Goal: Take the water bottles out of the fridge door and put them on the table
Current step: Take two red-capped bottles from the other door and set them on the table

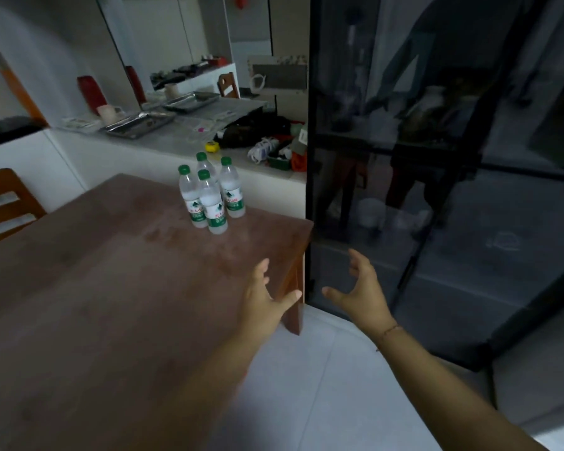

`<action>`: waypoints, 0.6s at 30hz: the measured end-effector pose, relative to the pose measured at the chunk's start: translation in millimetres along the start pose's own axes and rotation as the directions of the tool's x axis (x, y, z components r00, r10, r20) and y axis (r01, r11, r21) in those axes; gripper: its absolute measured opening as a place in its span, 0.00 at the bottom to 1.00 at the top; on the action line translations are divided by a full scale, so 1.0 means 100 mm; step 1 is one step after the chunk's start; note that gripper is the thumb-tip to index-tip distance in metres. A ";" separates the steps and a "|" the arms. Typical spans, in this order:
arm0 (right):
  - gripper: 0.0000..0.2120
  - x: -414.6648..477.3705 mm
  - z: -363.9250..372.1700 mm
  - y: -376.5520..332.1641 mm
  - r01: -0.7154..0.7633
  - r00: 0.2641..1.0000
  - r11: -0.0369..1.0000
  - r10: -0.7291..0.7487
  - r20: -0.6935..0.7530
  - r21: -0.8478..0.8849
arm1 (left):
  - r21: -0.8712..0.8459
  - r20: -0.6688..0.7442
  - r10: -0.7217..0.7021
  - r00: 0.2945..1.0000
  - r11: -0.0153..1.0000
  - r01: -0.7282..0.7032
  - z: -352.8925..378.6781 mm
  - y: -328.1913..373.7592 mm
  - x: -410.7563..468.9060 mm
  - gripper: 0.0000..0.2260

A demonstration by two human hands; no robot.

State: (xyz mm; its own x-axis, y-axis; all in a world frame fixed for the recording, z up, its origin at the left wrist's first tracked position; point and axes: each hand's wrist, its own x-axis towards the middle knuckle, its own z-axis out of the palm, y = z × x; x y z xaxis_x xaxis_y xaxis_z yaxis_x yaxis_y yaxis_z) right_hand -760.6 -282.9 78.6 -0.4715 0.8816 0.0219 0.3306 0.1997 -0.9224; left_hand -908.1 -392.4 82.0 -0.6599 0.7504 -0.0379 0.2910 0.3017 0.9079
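Observation:
Several water bottles (pixel 210 196) with green caps and green labels stand upright in a tight cluster near the far right corner of the brown wooden table (pixel 111 271). The fridge (pixel 437 190), dark and glossy, fills the right side; its doors look closed. My left hand (pixel 262 297) hovers over the table's right edge, fingers spread, holding nothing. My right hand (pixel 360 288) is open too, fingers apart, in front of the fridge's lower left part, just right of the table's corner. Both hands are well short of the bottles.
A white counter (pixel 183 138) behind the table carries metal trays (pixel 137 123), a cup, bags and clutter. A wooden chair (pixel 4 203) stands at the table's left. Pale floor tiles (pixel 323 385) lie between the table and fridge.

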 end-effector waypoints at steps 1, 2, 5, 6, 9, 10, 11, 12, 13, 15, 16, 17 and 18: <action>0.44 -0.14 -0.06 0.02 0.005 1.000 1.000 -0.005 0.001 -0.011 | 0.001 -0.009 -0.006 1.000 1.000 0.006 0.04 0.02 -0.16 0.37; 0.44 -0.28 -0.13 0.04 0.009 1.000 1.000 -0.009 0.002 -0.020 | 0.008 -0.014 -0.013 1.000 1.000 0.014 0.08 0.04 -0.34 0.38; 0.43 -0.75 -0.34 0.12 0.013 1.000 1.000 -0.013 0.000 -0.016 | 0.052 -0.028 -0.034 0.999 0.998 0.036 0.24 0.06 -0.87 0.38; 0.43 -0.91 -0.42 0.14 0.014 1.000 1.000 -0.014 0.001 -0.013 | 0.064 -0.037 -0.038 0.999 0.997 0.040 0.29 0.08 -1.04 0.39; 0.42 -1.35 -0.63 0.18 0.016 1.000 1.000 -0.016 0.001 0.002 | 0.046 -0.040 -0.034 0.999 0.998 0.036 0.43 0.14 -1.55 0.39; 0.42 -1.48 -0.69 0.18 0.019 1.000 1.000 -0.019 -0.004 0.007 | 0.045 -0.048 -0.029 0.998 0.999 0.031 0.46 0.16 -1.70 0.39; 0.41 -1.60 -0.75 0.19 0.025 1.000 1.000 -0.025 -0.013 0.014 | 0.051 -0.058 -0.022 0.998 0.998 0.025 0.48 0.19 -1.85 0.39; 0.41 -1.73 -0.82 0.18 0.034 0.999 0.999 -0.034 -0.023 0.021 | 0.055 -0.066 -0.011 0.998 0.998 0.015 0.49 0.23 -2.00 0.39; 0.40 -1.82 -0.87 0.18 0.042 0.999 0.999 -0.041 -0.035 0.027 | 0.053 -0.069 -0.004 0.998 0.999 0.008 0.49 0.26 -2.10 0.39; 0.39 -2.02 -0.97 0.15 0.057 0.997 0.998 -0.055 -0.061 0.030 | 0.052 -0.077 0.011 0.997 0.999 -0.007 0.50 0.32 -2.30 0.39; 0.39 -2.15 -1.04 0.13 0.072 0.995 0.997 -0.069 -0.071 0.028 | 0.050 -0.078 0.023 0.997 0.999 -0.019 0.50 0.37 -2.43 0.39; 0.39 -2.26 -1.10 0.12 0.087 0.993 0.996 -0.085 -0.079 0.026 | 0.046 -0.078 0.036 0.996 0.998 -0.032 0.51 0.41 -2.55 0.39; 0.38 -2.38 -1.17 0.10 0.101 0.991 0.995 -0.099 -0.086 0.025 | 0.042 -0.076 0.052 0.996 0.998 -0.049 0.53 0.44 -2.66 0.39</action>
State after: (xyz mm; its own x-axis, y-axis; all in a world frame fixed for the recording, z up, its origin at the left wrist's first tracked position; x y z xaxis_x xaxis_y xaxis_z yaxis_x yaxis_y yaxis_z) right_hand -549.6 -440.5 108.8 -0.4296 0.8911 0.1460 0.2604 0.2770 -0.9249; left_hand -683.0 -547.4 110.0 -0.6947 0.7181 0.0416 0.3516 0.2886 0.8905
